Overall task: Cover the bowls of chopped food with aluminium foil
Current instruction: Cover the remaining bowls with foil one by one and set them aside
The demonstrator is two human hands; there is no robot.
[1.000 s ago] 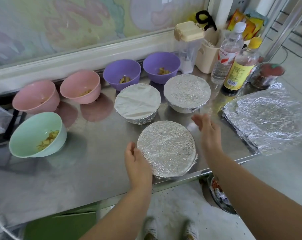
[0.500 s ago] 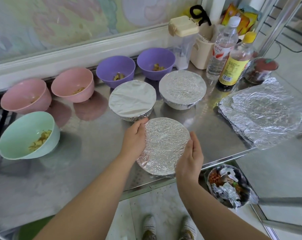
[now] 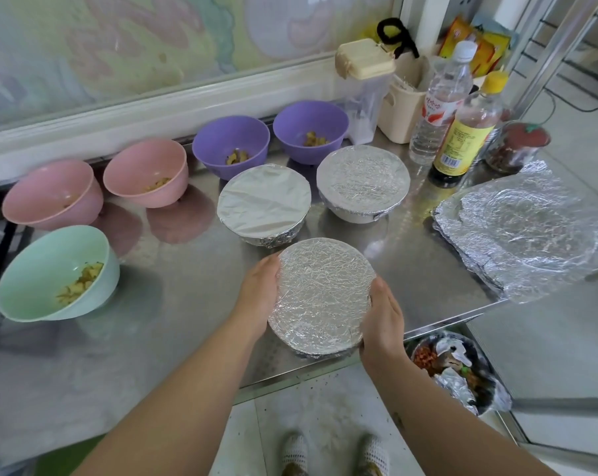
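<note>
The right hand [image 3: 381, 317] has closed in from the right. Its curled fingers and those of the left hand [image 3: 258, 293] now clasp opposite rims of the round foil-covered bowl [image 3: 321, 293] at the near edge of the stainless-steel table [image 3: 187, 304]. An uncovered mint-green plastic bowl [image 3: 50, 269] sits at left. A stack of crumpled aluminium foil sheets [image 3: 531, 228] lies at right.

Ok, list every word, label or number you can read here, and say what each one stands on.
Nothing can be read for certain.
Clear plastic bottle with white cap: red-and-white label, red characters too blurred to read.
Dark bottle with yellow cap: yellow label with fine print and a barcode, too small to read.
Orange and yellow packets at the back: print unreadable.
</note>
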